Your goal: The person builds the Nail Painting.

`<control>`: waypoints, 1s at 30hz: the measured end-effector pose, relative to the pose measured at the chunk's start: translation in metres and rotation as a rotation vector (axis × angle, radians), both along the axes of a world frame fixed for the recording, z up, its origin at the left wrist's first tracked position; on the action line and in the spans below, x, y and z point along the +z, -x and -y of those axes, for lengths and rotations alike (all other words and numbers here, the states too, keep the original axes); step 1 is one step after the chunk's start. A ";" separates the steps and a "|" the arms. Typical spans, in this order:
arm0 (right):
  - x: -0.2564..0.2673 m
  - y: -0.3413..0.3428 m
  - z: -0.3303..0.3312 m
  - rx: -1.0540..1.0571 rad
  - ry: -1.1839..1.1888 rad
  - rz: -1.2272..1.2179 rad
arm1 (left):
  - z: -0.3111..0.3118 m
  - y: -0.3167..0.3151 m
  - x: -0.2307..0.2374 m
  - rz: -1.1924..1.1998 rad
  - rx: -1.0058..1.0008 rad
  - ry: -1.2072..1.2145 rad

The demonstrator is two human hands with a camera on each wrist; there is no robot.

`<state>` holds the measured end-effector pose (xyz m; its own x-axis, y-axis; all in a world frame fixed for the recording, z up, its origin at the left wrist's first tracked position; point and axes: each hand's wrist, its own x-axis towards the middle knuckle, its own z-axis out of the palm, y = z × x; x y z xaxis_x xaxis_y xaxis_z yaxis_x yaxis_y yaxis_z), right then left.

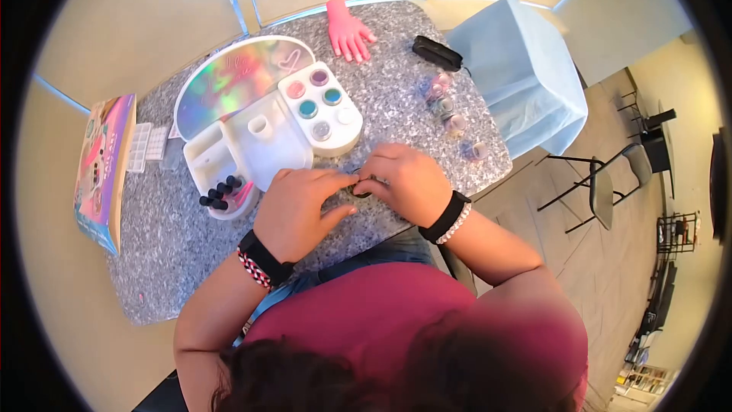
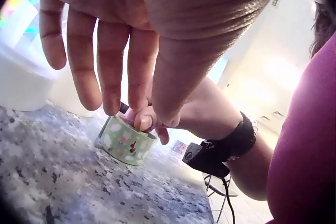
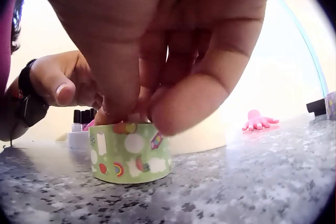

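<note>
A green roll of sticker tape (image 3: 131,155), printed with rainbows, clouds and other small pictures, stands on the granite-patterned table (image 3: 247,182). My right hand (image 1: 412,183) pinches its upper rim, the fingertips reaching down at the opening. Beside it, my left hand (image 1: 297,206) has its fingers extended toward the roll and its thumb apart. In the left wrist view the left fingertips overlap the roll's (image 2: 123,142) top edge. Its inside is mostly hidden by the fingers.
Ahead stands a white manicure station (image 1: 335,145) with glitter pots, an iridescent back and black-capped bottles (image 1: 217,197). A pink model hand (image 1: 349,34), black pouch (image 1: 437,53) and small jars (image 1: 455,123) lie beyond. A colourful box (image 1: 103,168) stands left; a blue-draped chair (image 1: 526,69) is right.
</note>
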<state>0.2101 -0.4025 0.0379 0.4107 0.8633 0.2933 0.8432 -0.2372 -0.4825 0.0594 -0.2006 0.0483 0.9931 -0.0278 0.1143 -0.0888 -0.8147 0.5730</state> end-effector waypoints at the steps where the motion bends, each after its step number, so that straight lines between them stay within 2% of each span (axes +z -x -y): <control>1: -0.003 -0.002 0.000 0.026 0.029 -0.032 | 0.000 -0.002 0.000 0.006 0.000 -0.002; 5: 0.014 -0.002 -0.001 0.066 0.090 -0.131 | -0.004 0.002 0.001 0.003 -0.002 -0.014; 6: 0.022 -0.008 0.000 0.083 0.013 -0.144 | -0.004 0.002 0.001 0.000 -0.009 -0.021; 7: 0.033 -0.014 0.003 -0.048 -0.037 -0.194 | -0.005 0.002 0.001 -0.001 0.012 -0.023; 9: 0.055 -0.039 0.011 -0.325 -0.126 -0.015 | -0.005 0.002 0.001 0.098 0.012 0.093; 10: 0.051 -0.063 0.018 -0.463 -0.180 -0.014 | -0.004 0.004 0.004 0.086 0.019 0.087; 12: 0.072 -0.094 0.029 -0.490 -0.125 0.175 | -0.005 0.004 0.012 0.092 0.020 0.206; 13: 0.076 -0.111 0.033 -0.486 0.010 0.168 | -0.006 0.004 0.013 0.084 0.016 0.195; 15: 0.054 -0.157 0.040 -0.408 0.150 0.131 | -0.007 0.003 0.015 0.137 0.034 0.340; 16: 0.045 -0.166 0.032 -0.414 0.143 0.127 | -0.008 0.003 0.018 0.135 0.027 0.332; 18: 0.032 -0.181 0.026 -0.470 0.315 0.084 | -0.011 -0.001 0.026 0.092 0.082 0.507; 19: 0.024 -0.191 0.026 -0.461 0.361 0.105 | -0.011 -0.004 0.024 0.107 0.066 0.505; 21: 0.019 -0.195 0.023 -0.456 0.395 0.129 | -0.015 -0.006 0.020 0.058 0.157 0.864; 24: 0.021 -0.193 0.020 -0.494 0.436 0.155 | -0.022 -0.008 0.019 0.083 0.171 0.967; 27: 0.049 -0.146 0.014 -0.505 0.135 0.184 | -0.029 -0.009 0.014 0.115 0.169 1.021; 30: 0.083 -0.050 -0.018 -0.419 -0.215 0.014 | -0.027 -0.016 0.006 0.146 0.112 1.121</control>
<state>0.2598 -0.3845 0.1206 0.7059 0.5429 0.4550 0.7026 -0.4550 -0.5472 0.0751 -0.1736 0.0542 0.9586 0.2512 0.1340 -0.1737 0.1430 0.9744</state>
